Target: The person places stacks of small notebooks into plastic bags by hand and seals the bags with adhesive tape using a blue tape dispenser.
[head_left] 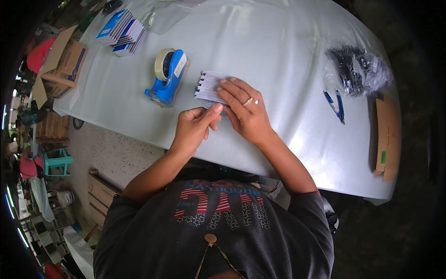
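A small stack of spiral notebooks [207, 87], pale on top with dark binding along its left end, rests on the table in front of me. Clear plastic seems to show at its near edge. My right hand [246, 105] lies over the right part of the stack, fingers across the top and thumb by the near side, holding it. My left hand [193, 128] is closed in a pinch at the near edge; whatever sits between thumb and finger is too small to tell. Left of the stack stands a blue tape dispenser [175, 80] with a roll of clear tape [161, 65].
More spiral notebooks [121, 32] with blue covers are piled at the far left. An open cardboard box [65, 65] stands beyond the left edge. On the right lie blue pens [338, 106], a clear plastic bag [360, 69] with dark contents and a cardboard piece [388, 139].
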`<state>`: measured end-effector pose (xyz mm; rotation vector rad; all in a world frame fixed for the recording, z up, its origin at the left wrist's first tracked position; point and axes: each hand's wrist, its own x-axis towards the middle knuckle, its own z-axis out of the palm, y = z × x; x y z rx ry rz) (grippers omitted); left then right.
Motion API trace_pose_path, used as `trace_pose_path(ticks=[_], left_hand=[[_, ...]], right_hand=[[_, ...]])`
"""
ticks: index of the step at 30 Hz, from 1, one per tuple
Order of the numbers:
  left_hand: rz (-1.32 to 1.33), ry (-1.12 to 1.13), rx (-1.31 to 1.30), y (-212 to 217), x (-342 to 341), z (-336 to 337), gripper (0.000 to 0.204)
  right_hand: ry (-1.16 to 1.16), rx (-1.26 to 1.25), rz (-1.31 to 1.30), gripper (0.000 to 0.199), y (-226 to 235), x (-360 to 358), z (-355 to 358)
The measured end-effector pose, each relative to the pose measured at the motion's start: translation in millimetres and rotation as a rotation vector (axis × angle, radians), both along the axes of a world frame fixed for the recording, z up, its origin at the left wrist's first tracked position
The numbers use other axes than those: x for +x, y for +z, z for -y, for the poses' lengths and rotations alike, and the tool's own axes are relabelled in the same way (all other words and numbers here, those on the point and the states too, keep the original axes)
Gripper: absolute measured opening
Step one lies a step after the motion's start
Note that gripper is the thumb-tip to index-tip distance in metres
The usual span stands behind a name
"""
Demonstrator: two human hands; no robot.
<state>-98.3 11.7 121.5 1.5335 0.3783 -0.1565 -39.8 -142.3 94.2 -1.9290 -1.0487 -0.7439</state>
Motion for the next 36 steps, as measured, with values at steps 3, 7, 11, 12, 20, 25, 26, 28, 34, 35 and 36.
trace_pose_path(ticks=[3,7,11,12,20,25,26,28,34,35,36], left_hand=[[0.045,0.025,0.15,-36,8,-6,0.038],[0.104,-0.03,0.128,-77,-7,-19,0.03],[0.035,-0.488,-0.139,-65,-18,-4,0.032],[-0.039,-0.617,-0.208,-58,-17,2,0.039],[0.618,-0.189,-0.746,-63,14,-33,0.086],[0.792,-0.216,0.049,-20,28,-45,0.066],[0.8,-0.21,0.053,-21,29,-45,0.066],[0.799,-0.136,0.172,-9,29,-40,0.059],[0.9,-0.038,0.294,19,40,-32,0.027],[0.898,0.015,0.245,27,39,-27,0.027],[0.897,0.07,0.196,35,37,-23,0.027]], right_hand=[[-0.004,-0.215,-0.1,0.052,23,-7,10],[-0.064,-0.332,-0.16,0.07,59,-7,-5],[-0.186,-0.501,-0.308,0.087,65,1,-45],[-0.183,-0.483,-0.414,0.087,76,9,-49],[0.261,0.569,-0.823,0.105,63,-11,-8],[0.318,0.254,-0.856,0.102,21,-2,-9],[0.265,0.236,-0.872,0.097,19,-1,-12],[0.227,0.224,-0.747,0.07,25,-5,-21],[0.129,0.237,-0.513,0.041,43,-1,-39],[0.135,0.272,-0.504,0.039,56,-3,-39],[0.129,0.278,-0.505,0.039,66,-4,-35]])
